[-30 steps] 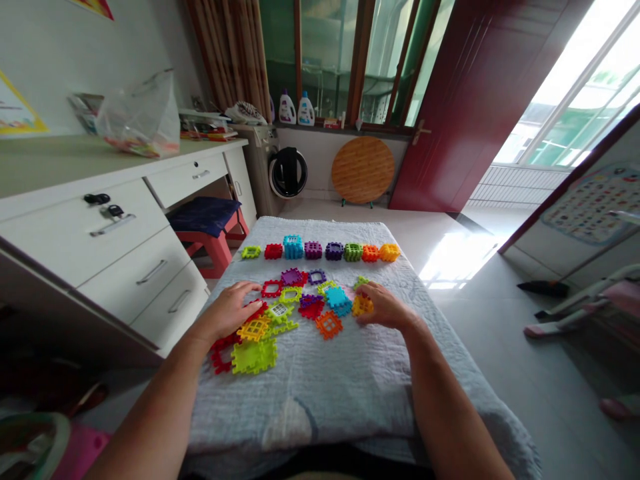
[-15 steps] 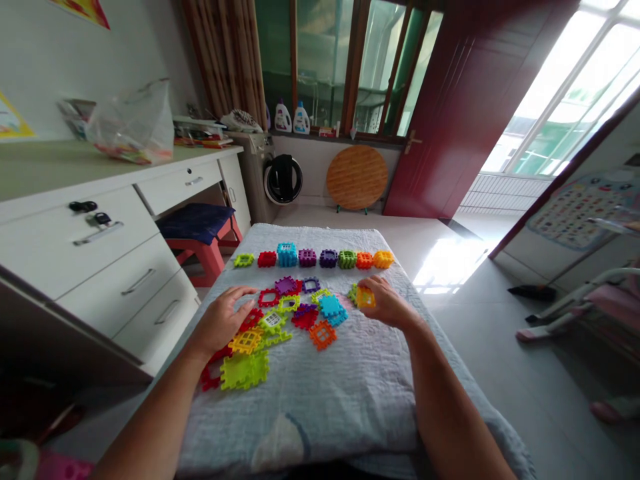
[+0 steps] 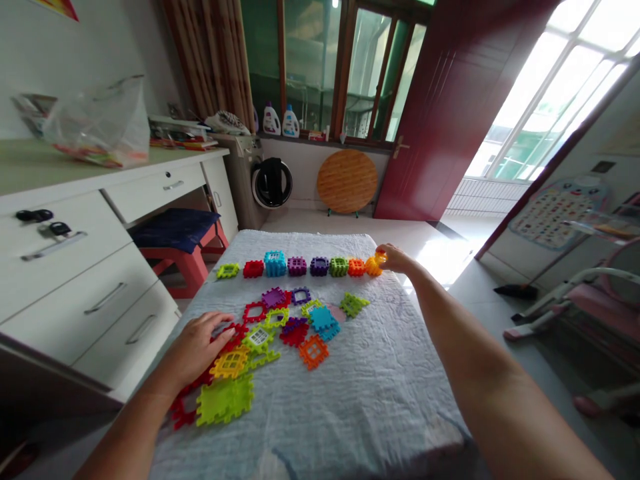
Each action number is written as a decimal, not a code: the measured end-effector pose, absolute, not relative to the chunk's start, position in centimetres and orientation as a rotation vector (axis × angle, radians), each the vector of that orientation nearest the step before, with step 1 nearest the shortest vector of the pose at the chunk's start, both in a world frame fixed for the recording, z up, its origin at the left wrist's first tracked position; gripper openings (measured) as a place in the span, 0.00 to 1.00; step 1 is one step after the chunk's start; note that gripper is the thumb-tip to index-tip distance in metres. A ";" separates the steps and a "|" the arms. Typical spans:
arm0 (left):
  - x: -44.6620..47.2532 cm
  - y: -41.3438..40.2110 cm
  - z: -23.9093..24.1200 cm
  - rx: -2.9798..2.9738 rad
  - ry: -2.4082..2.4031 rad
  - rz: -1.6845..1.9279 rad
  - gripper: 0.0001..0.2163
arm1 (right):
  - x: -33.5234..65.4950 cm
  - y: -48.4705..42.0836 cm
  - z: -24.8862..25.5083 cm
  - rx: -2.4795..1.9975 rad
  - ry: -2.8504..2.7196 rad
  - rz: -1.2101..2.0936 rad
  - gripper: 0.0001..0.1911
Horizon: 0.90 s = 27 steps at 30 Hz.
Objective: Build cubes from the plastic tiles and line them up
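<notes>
The right hand (image 3: pixel 396 259) pinches what seems a notched yellow plastic tile (image 3: pixel 381 257) against a yellow stack (image 3: pixel 371 268); the left hand (image 3: pixel 194 343), loosely spread, nears a toothed red tile (image 3: pixel 236 337).

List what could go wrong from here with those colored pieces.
The right hand, pinching a yellow piece at the yellow stack, might knock that stack into the orange stack beside it. The left hand, close to a loose red piece, could shift it accidentally.
</notes>
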State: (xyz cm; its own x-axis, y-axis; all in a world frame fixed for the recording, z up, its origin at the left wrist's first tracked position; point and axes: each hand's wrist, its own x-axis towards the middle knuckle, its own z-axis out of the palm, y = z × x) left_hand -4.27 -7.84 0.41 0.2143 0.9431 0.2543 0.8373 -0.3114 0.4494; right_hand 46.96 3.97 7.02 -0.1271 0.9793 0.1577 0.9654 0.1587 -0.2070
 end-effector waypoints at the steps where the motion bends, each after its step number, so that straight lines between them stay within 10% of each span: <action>1: -4.4 -7.8 0.4 2.260 1.699 0.737 0.17 | 46.9 4.4 6.9 -1.884 -2.186 0.079 0.22; 27: -3.8 -9.4 2.1 2.188 1.931 0.643 0.14 | 33.8 -10.0 6.1 -1.309 -2.524 0.467 0.23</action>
